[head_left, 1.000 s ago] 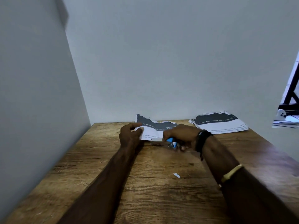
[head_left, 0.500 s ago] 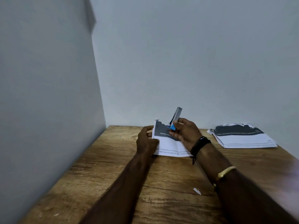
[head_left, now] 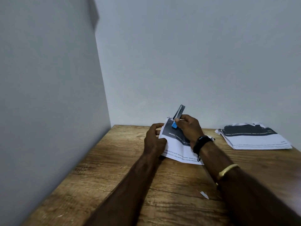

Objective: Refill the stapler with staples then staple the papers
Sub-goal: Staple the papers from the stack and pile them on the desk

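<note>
The stapler is up off the table, tilted steeply. Its metal end points toward the wall and its blue end sits low, right at the dark printed top corner of the papers. The right hand has its fingers curled round the stapler's lower half, so the blue tip pokes out just below the knuckles and the metal bar stands clear above them. I can't make out from here whether the corner is actually inside the stapler's mouth or only beside it, nor whether the magazine is loaded. The left hand pinches the left edge of those same sheets, thumb on top and fingers curled under, lifting that side a little while the near edge lies on the wooden table. This looks to me like the stapling step rather than the refill. The next move would call for sliding the corner squarely between the stapler's halves, keeping the sheets aligned with the left hand, then squeezing firmly. Well off to the right lies a second stack of printed sheets, and a small torn scrap sits on the wood nearer the person.
</note>
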